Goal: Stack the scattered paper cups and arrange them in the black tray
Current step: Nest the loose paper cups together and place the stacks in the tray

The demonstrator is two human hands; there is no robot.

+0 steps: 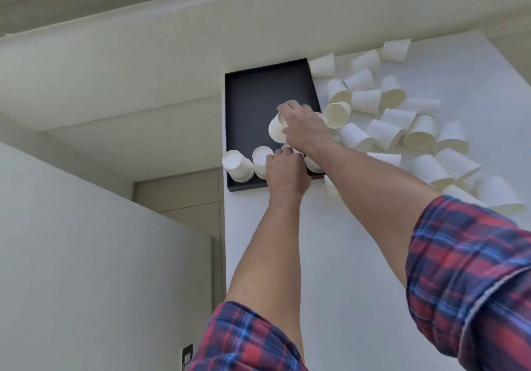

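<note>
Gripping a white paper cup (pixel 276 130) with fingers curled over its rim and side, the right hand (pixel 306 129) holds it tilted above the middle of the flat black rectangular tray (pixel 253 95), the cup's mouth turned toward the left of the frame. Just below it in the picture, the left hand (pixel 286 169) curls its fingers round the top of a stack of white paper cups (pixel 291 150) that stands in the tray's lower edge row; most of that stack is hidden behind the hand.

Along the same lower edge of the tray stand more stacks: one at the tray's lower left corner (pixel 238 166), another just right of it (pixel 262 160), touching the left hand's thumb side, and a further one (pixel 313 165) partly hidden behind the right forearm near the tray's lower right corner.

The tray lies on a white tabletop (pixel 359 255), at its left edge, in the centre of the frame. To the tray's right, a heap of loose white paper cups (pixel 402 129) lies scattered on their sides across the upper right of the frame, some touching one another and a few just beside the tray's right wall. Both forearms reach in from the bottom of the frame, with red and blue plaid sleeves (pixel 471 278) rolled back near the elbows.
</note>
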